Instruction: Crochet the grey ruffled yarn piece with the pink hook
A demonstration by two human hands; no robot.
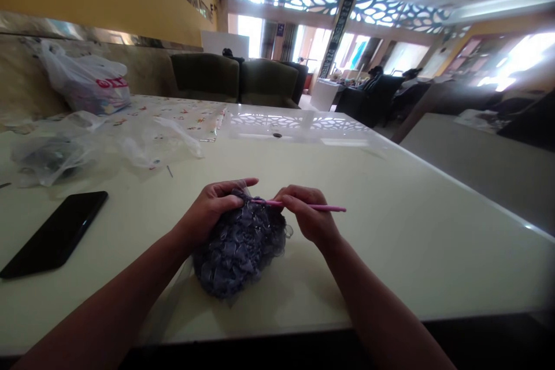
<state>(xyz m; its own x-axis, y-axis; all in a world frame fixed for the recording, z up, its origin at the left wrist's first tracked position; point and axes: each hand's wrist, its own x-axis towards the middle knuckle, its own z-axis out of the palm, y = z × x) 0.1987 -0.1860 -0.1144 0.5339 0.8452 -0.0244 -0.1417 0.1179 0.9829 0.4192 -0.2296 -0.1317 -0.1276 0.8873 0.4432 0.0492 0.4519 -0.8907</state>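
Observation:
A dark grey-blue, ruffled piece of crochet work [243, 248] hangs over the near part of the table. My left hand [217, 203] pinches its upper left edge between thumb and fingers, with the index finger stretched out to the right. A pink crochet hook [323, 207] is gripped in my right hand [306, 211], its shaft pointing left and its tip at the top edge of the crochet work. The hook's very tip is lost among the stitches. Thin, see-through loops stick out at the work's right side.
A black phone [56, 234] lies on the pale table [411, 243] at left. Behind it are clear plastic bags [56, 153] and a full white carrier bag [93, 78]. Dark green chairs [206, 78] stand beyond the far edge. Other people [375, 75] sit in the background.

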